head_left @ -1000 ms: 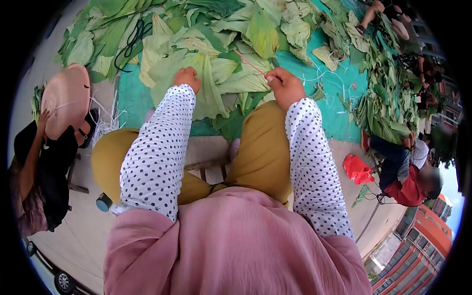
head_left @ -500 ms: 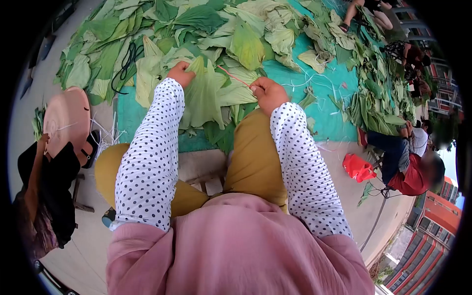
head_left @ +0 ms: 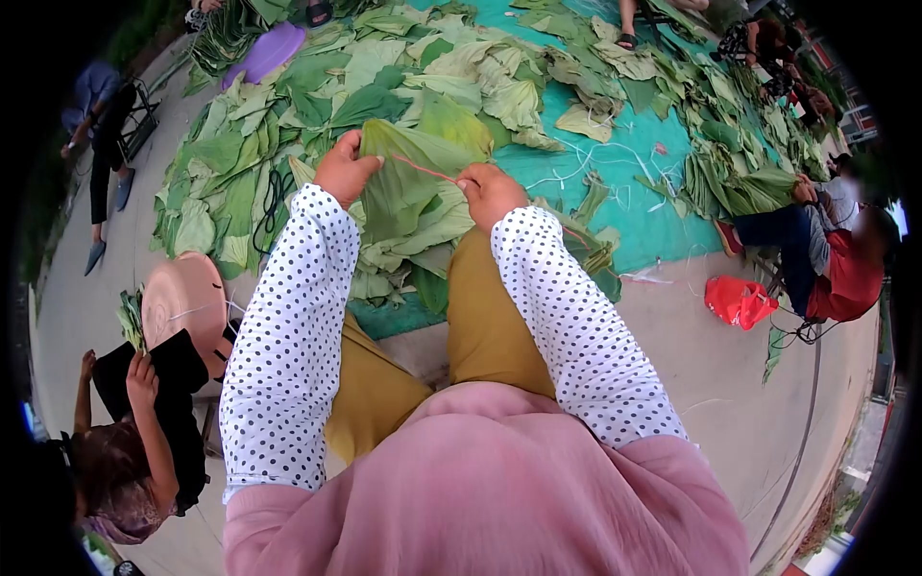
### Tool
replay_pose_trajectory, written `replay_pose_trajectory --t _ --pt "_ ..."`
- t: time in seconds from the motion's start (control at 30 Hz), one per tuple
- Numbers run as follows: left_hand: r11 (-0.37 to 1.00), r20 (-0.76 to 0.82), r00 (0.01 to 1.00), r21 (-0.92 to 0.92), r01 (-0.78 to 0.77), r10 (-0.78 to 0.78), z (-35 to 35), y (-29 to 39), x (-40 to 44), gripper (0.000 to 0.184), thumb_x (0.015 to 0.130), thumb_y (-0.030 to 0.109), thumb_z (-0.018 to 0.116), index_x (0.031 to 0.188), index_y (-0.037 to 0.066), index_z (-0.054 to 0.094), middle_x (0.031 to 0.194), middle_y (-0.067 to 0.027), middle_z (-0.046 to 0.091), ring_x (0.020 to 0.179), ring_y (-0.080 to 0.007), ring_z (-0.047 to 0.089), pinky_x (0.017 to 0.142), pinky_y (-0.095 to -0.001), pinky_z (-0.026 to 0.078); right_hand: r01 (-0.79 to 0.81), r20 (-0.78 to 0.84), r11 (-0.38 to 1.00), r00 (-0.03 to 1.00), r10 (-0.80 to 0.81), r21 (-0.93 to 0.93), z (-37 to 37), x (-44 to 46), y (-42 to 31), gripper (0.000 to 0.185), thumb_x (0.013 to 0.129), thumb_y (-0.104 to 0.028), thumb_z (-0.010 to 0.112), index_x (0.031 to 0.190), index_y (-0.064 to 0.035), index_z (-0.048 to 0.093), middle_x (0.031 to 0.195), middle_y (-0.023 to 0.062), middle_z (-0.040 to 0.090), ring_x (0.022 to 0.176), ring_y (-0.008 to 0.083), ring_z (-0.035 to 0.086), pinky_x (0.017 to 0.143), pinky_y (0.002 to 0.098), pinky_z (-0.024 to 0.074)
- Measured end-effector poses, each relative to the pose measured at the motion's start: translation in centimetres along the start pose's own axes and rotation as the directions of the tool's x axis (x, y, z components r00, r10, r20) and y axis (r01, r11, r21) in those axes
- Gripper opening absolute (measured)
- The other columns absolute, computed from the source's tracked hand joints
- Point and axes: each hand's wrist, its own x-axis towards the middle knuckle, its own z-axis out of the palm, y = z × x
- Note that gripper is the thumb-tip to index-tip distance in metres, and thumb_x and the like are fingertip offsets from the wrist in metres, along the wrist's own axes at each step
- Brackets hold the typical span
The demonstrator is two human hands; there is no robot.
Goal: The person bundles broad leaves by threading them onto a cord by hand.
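Note:
My left hand (head_left: 344, 173) is closed on the edge of a large green leaf (head_left: 396, 197), thumb towards the leaf. The leaf hangs spread out in front of my knees, above other leaves. A thin pink string (head_left: 423, 169) crosses its upper part. Between thumb and fingers, my right hand (head_left: 493, 196) pinches the right part of this string, which looks taut. Where the string's left end goes at the leaf is too small to make out. Below and behind lies a broad heap of green and yellowish leaves (head_left: 360, 62).
Under the heap is a green tarp (head_left: 663, 235), with white strings (head_left: 615, 158) on it. A pink tub (head_left: 178, 302) and a seated person (head_left: 125, 470) are at left. To the right are a red plastic bag (head_left: 738, 302) and another seated person (head_left: 850, 269). Farther back is a purple basin (head_left: 271, 50).
The view has shifted, bringing the purple basin and a person at far left into sight. My right hand has come closer to my left, and the held leaf is turned and spread differently.

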Motion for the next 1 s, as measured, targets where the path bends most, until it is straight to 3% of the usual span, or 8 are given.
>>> replay_pose_trajectory --t 0.17,0.27,0.47,0.6,0.67,0.77,1.0 --pt "0.998 0.001 0.998 0.034 0.061 -0.061 0.6 -1.2 0.3 0.039 0.082 0.000 0.058 0.119 0.000 0.049 0.108 -0.0082 0.061 0.094 -0.0160 0.059 0.082 -0.0283 0.046 0.024 -0.042 1.000 0.999 -0.025 -0.017 0.3 0.0 0.7 0.013 0.087 -0.017 0.058 0.092 -0.0066 0.063 0.091 0.0153 0.061 0.084 0.0333 0.059 0.075 0.0403 0.0470" --pt "1.000 0.027 1.000 0.005 0.001 -0.001 1.7 -0.7 0.4 0.037 0.081 0.001 0.058 0.118 0.000 0.051 0.108 -0.0091 0.061 0.094 -0.0166 0.059 0.083 -0.0290 0.046 -0.030 0.034 0.999 0.999 0.031 -0.031 0.2 0.6 1.2 0.015 0.088 -0.021 0.055 0.093 -0.0088 0.062 0.099 0.0140 0.060 0.092 0.0318 0.058 0.080 0.0410 0.0458" --pt "0.992 -0.046 0.996 0.108 -0.068 0.074 3.0 -0.2 0.5 0.034 0.082 0.001 0.057 0.116 0.002 0.053 0.106 -0.0066 0.061 0.096 -0.0144 0.057 0.085 -0.0280 0.044 -0.074 -0.005 0.997 0.997 0.074 -0.029 0.2 0.3 1.1 0.013 0.087 -0.017 0.057 0.092 -0.0057 0.063 0.090 0.0165 0.061 0.085 0.0343 0.058 0.075 0.0417 0.0459" --pt "0.966 0.012 0.990 0.218 -0.137 0.138 3.4 -0.3 0.2 0.032 0.081 0.000 0.056 0.113 0.002 0.055 0.105 -0.0046 0.061 0.093 -0.0131 0.057 0.084 -0.0272 0.044 -0.080 -0.007 0.997 0.997 0.080 -0.002 0.2 0.3 1.0 0.014 0.086 -0.017 0.058 0.091 -0.0055 0.064 0.089 0.0162 0.061 0.084 0.0341 0.059 0.075 0.0414 0.0460" --pt "0.994 0.137 0.987 0.078 0.078 -0.088 3.6 -0.5 0.2 0.031 0.082 0.001 0.053 0.112 0.001 0.056 0.104 -0.0031 0.061 0.091 -0.0120 0.057 0.082 -0.0264 0.044 -0.078 -0.030 0.997 0.997 0.077 -0.013 0.4 0.4 0.8 0.014 0.086 -0.017 0.059 0.092 -0.0061 0.064 0.089 0.0157 0.061 0.085 0.0337 0.058 0.075 0.0411 0.0462" --pt "0.993 0.211 0.973 -0.063 0.104 -0.089 5.2 -0.2 -0.5 0.031 0.079 0.001 0.052 0.109 0.001 0.059 0.101 -0.0027 0.061 0.090 -0.0096 0.055 0.080 -0.0241 0.043 -0.068 -0.053 0.998 0.996 0.069 0.007 0.2 0.5 0.4 0.013 0.086 -0.017 0.059 0.092 -0.0064 0.064 0.089 0.0154 0.061 0.086 0.0332 0.058 0.076 0.0408 0.0462" --pt "0.974 0.234 0.960 -0.124 0.188 -0.156 6.7 -1.2 0.0 0.032 0.085 0.005 0.049 0.115 0.001 0.058 0.105 -0.0041 0.061 0.092 -0.0105 0.055 0.082 -0.0244 0.043 -0.085 -0.068 0.996 0.994 0.083 -0.031 0.0 1.0 0.6 0.013 0.084 -0.016 0.061 0.092 -0.0062 0.064 0.088 0.0153 0.061 0.086 0.0330 0.059 0.076 0.0404 0.0464"
